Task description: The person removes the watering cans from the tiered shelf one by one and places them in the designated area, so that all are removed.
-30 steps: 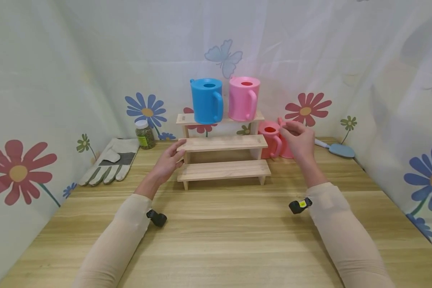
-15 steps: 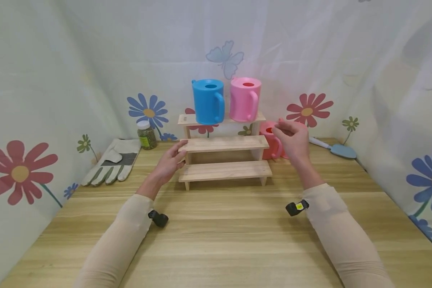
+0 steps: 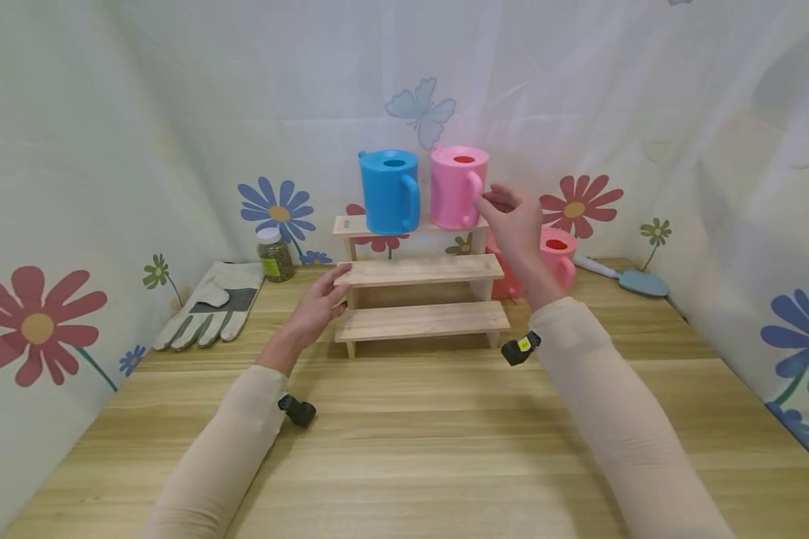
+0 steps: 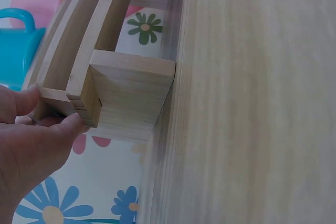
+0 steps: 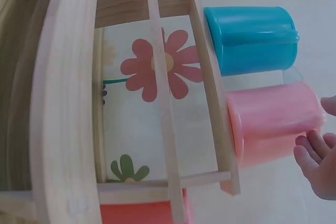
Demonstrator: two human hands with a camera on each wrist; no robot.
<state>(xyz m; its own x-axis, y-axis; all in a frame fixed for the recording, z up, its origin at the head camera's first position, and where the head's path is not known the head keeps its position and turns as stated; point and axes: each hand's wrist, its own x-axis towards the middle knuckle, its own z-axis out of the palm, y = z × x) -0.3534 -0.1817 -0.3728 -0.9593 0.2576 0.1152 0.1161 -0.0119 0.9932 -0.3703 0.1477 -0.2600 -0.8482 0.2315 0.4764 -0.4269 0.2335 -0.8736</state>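
A three-tier wooden shelf stand (image 3: 418, 269) stands on the table. My left hand (image 3: 317, 303) holds its left end; in the left wrist view the thumb and fingers (image 4: 71, 127) pinch the end of a tier. On the top tier are a blue watering can (image 3: 384, 195) and a pink watering can (image 3: 452, 191), both upright with handles toward me. My right hand (image 3: 515, 221) is beside the pink can's handle, fingers loosely bent and thumb apart from them in the right wrist view. Behind my right forearm, two coral-pink watering cans (image 3: 558, 251) stand on the table, partly hidden.
A work glove (image 3: 219, 299) lies at the left, with a white-capped jar (image 3: 274, 254) of small grains behind it. At the right back lies a small trowel (image 3: 640, 282) with a pale handle. A flower-printed curtain (image 3: 310, 90) surrounds the table.
My right hand has moved up and left from the coral-pink cans to the handle of the pink can on the top tier. The left hand has stayed on the stand.
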